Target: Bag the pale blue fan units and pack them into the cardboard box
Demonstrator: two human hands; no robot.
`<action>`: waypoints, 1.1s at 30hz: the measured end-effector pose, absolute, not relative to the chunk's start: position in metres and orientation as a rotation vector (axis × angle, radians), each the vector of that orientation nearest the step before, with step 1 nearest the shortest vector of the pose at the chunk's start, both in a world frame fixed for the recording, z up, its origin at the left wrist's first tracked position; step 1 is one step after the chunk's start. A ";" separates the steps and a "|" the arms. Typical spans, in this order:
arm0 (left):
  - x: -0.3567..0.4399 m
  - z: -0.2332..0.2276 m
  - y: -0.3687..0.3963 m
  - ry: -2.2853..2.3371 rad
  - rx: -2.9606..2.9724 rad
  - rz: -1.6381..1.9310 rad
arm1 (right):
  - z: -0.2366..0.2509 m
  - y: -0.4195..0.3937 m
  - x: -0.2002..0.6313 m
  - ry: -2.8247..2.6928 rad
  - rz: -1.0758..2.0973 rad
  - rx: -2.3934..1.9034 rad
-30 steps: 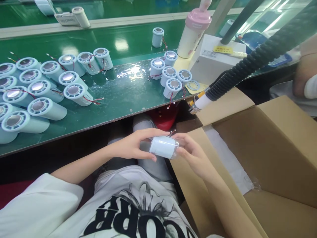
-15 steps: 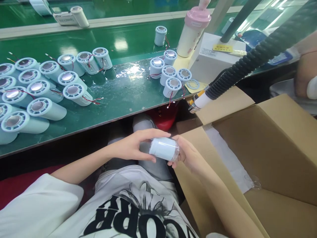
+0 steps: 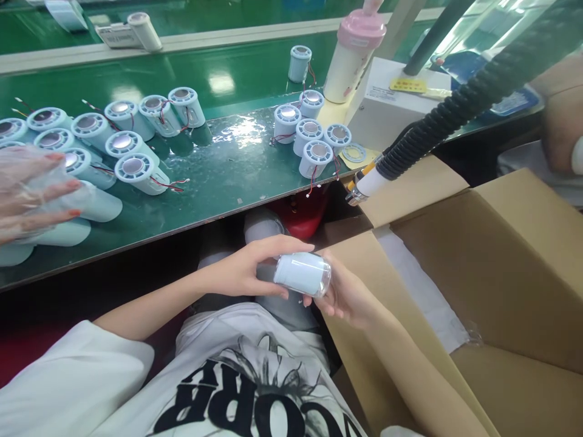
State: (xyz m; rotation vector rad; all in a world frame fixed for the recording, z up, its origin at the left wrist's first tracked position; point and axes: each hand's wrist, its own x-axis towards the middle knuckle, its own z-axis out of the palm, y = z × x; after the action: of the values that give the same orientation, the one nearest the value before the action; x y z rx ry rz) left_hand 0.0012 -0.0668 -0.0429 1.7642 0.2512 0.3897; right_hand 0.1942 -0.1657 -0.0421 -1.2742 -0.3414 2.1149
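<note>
At the far left I saw another person's hand in a clear plastic glove (image 3: 27, 191) over the nearest of the pale blue plastic cylinders with round metal-centred ends (image 3: 109, 142), which lay in rows on the glossy green desk (image 3: 218, 176). Lower down, near the middle, my left hand (image 3: 248, 270) had its fingers (image 3: 291, 244) curled over the top and left end of a single pale blue cylinder wrapped in clear film (image 3: 301, 273), held below the desk's near edge, above my lap. My right hand (image 3: 344, 294) cupped its right end from beneath, fingers closed against it. Further right, a smaller cluster of upright cylinders (image 3: 312, 130) stood on the desk, then a black ribbed hose (image 3: 455, 109), and an open brown cardboard box (image 3: 510, 267).
</note>
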 end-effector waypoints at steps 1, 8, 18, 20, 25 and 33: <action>0.001 -0.042 -0.069 0.275 1.733 0.377 | -0.043 -0.166 0.195 -0.335 2.146 -1.261; 0.003 -0.030 -0.076 0.491 1.489 0.254 | -0.060 -0.179 0.201 -1.001 1.479 -1.301; 0.000 -0.030 -0.071 0.393 1.491 0.217 | -0.052 -0.187 0.210 -1.357 1.138 -1.166; 0.000 -0.029 -0.070 0.376 1.454 0.208 | -0.053 -0.187 0.210 -1.253 1.218 -1.159; 0.003 -0.037 -0.071 0.395 1.233 0.147 | -0.053 -0.188 0.207 -1.285 1.213 -1.293; 0.018 -0.042 -0.064 0.516 1.106 0.216 | -0.062 -0.181 0.234 -1.243 1.256 -1.384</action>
State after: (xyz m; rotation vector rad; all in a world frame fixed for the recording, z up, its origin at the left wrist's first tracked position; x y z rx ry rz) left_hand 0.0183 -0.0636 -0.0425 1.1060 0.5160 0.2164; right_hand 0.2340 -0.1811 -0.0624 -1.3839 -1.2425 1.2558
